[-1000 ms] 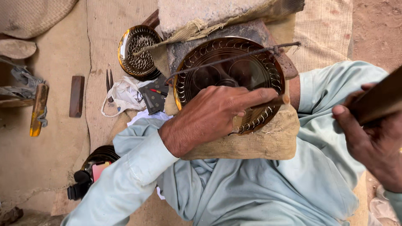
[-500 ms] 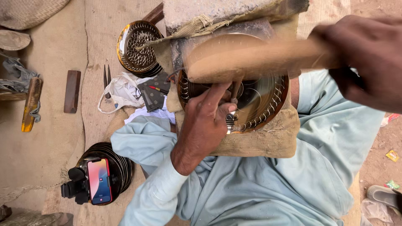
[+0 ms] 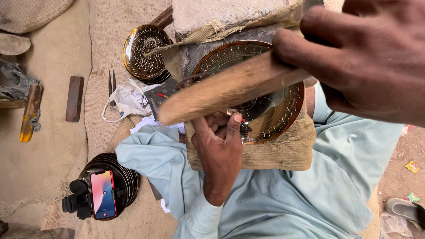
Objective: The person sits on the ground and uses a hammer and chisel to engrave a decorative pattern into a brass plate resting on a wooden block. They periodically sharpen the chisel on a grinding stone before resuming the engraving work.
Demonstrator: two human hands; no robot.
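From the head camera, your left hand (image 3: 219, 148) pinches a thin metal punch (image 3: 234, 116) between thumb and fingers, its tip set on the patterned brass plate (image 3: 274, 113), so the tool stays steady where a mark goes. The plate lies on a burlap-wrapped block (image 3: 265, 155) on your lap, which likely cushions it. Your right hand (image 3: 363, 62), at two o'clock and close to the lens, is closed around a wooden mallet (image 3: 226, 90) raised above the punch. At ten o'clock a second patterned plate (image 3: 144, 53) sits on the matting; at seven o'clock a phone (image 3: 102, 194) on a holder rests against a stack of dark plates (image 3: 126, 177).
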